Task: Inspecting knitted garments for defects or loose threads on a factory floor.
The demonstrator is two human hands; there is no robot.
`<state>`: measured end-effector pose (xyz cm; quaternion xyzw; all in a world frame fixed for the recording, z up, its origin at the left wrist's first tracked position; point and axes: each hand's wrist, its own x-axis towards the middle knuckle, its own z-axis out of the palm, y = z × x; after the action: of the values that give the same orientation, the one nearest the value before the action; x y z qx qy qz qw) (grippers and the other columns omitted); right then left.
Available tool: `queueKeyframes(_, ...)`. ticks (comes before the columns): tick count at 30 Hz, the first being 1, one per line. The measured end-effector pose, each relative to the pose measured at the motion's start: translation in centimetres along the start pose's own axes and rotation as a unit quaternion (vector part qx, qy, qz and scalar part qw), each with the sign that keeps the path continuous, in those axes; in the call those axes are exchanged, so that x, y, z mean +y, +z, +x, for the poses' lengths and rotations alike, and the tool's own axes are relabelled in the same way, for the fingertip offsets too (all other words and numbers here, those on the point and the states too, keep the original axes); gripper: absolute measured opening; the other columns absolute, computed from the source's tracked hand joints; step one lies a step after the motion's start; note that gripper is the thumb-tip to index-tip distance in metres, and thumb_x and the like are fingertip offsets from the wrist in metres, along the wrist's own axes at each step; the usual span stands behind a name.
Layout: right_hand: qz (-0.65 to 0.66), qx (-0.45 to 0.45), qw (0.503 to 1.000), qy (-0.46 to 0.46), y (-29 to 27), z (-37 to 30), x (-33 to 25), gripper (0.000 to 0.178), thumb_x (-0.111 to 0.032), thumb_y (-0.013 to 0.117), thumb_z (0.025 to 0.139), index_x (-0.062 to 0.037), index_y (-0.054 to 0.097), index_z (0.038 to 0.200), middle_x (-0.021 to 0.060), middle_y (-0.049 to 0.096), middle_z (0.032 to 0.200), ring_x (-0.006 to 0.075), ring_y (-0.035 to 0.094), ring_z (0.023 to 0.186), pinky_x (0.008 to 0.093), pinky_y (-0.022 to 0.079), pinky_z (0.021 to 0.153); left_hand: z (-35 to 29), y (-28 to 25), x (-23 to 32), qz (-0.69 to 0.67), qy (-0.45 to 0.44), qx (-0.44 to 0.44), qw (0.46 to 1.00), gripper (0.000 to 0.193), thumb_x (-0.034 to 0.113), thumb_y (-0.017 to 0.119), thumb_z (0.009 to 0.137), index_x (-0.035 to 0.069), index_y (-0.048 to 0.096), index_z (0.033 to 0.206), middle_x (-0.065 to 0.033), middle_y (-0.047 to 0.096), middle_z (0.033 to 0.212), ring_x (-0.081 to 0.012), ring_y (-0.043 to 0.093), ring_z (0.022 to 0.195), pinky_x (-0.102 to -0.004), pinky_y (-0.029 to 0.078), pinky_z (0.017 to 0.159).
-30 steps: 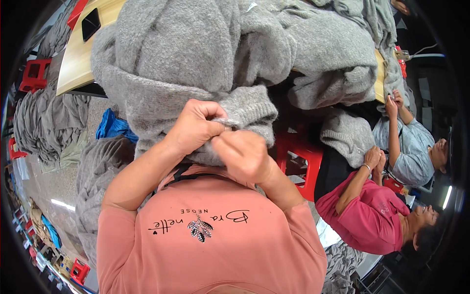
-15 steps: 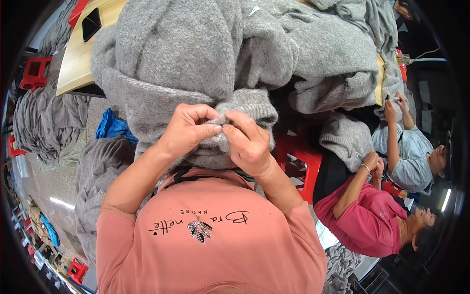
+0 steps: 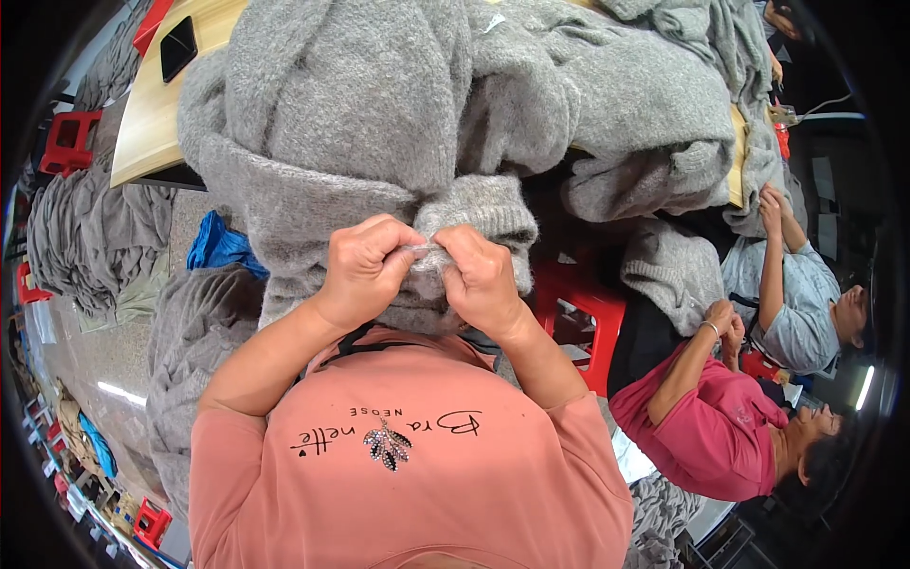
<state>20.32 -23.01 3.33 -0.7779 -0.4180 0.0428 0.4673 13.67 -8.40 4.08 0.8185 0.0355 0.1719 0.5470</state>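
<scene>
A large fuzzy grey knit garment (image 3: 351,114) drapes over the table edge and down into my lap. Close to my body, my left hand (image 3: 365,270) and my right hand (image 3: 482,280) meet at a small fold of this knit. Thumb and forefinger of each hand pinch the fabric, with the fingertips a short gap apart. A ribbed, cuff-like end of the knit (image 3: 488,204) lies just beyond my right hand. Whether a thread or a needle is also between the fingertips is too small to tell.
More grey knits (image 3: 635,114) cover the wooden table (image 3: 152,128), where a black phone (image 3: 177,47) lies. Knit piles (image 3: 90,232), a blue cloth (image 3: 223,247) and a red stool (image 3: 66,142) are at left. A red stool (image 3: 592,318) and two seated people handling knits are at right.
Both hands have come slightly nearer my body, and my fingertips have drawn a little apart on the pinched knit. At right, one person's hands have shifted on their knit.
</scene>
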Motion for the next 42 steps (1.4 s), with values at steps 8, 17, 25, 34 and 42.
queueKeyframes(8, -0.133, 0.084, 0.98, -0.123, 0.6, -0.2, 0.5, 0.024, 0.009, 0.049, 0.056, 0.0028, 0.051, 0.079, 0.0113, 0.046, 0.06, 0.0268, 0.047, 0.049, 0.0333, 0.039, 0.043, -0.1, 1.0, 0.7, -0.059, -0.078, 0.057, 0.994, 0.006, -0.003, 0.062, 0.069, 0.0, 0.058, 0.072, -0.006, 0.057, 0.062, -0.0095, 0.05, 0.052, -0.0226, 0.039, 0.047)
queueKeyframes(17, -0.044, 0.054, 0.996, -0.05, 0.2, 0.5, 0.4, 0.026, 0.01, 0.046, 0.058, 0.0024, 0.053, 0.083, 0.011, 0.05, 0.063, 0.0253, 0.052, 0.055, 0.0313, 0.043, 0.049, -0.3, 1.6, 0.7, -0.044, -0.04, 0.113, 0.992, 0.006, -0.003, 0.062, 0.071, 0.001, 0.057, 0.07, -0.0054, 0.056, 0.062, -0.0086, 0.049, 0.054, -0.0223, 0.039, 0.047)
queueKeyframes(25, 0.17, -0.029, 0.983, 0.061, -0.5, 0.5, 0.6, 0.027, 0.009, 0.044, 0.061, 0.0035, 0.056, 0.085, 0.0143, 0.055, 0.072, 0.0249, 0.056, 0.063, 0.0285, 0.044, 0.059, -0.4, 1.5, 0.6, -0.009, 0.029, 0.092, 0.995, 0.011, -0.006, 0.062, 0.068, 0.002, 0.056, 0.071, -0.0069, 0.054, 0.063, -0.0152, 0.051, 0.052, -0.0255, 0.04, 0.046)
queueKeyframes(34, 0.09, 0.017, 0.996, 0.025, -0.4, -0.2, -0.3, 0.028, 0.008, 0.044, 0.055, 0.0042, 0.054, 0.081, 0.0145, 0.052, 0.066, 0.0262, 0.052, 0.055, 0.0299, 0.042, 0.05, 0.0, 1.2, 0.4, 0.029, 0.132, 0.089, 0.987, 0.014, -0.007, 0.063, 0.064, 0.002, 0.055, 0.071, -0.0084, 0.055, 0.064, -0.0208, 0.055, 0.055, -0.0273, 0.043, 0.047)
queueKeyframes(42, -0.055, 0.082, 0.993, -0.066, -0.5, -0.5, -1.3, 0.025, 0.008, 0.049, 0.05, 0.0016, 0.05, 0.074, 0.0109, 0.038, 0.054, 0.0269, 0.043, 0.045, 0.0352, 0.036, 0.041, -0.1, 1.4, 1.1, 0.061, 0.226, 0.092, 0.968, 0.018, -0.008, 0.062, 0.062, -0.001, 0.054, 0.076, -0.011, 0.054, 0.064, -0.0243, 0.055, 0.054, -0.0287, 0.045, 0.047)
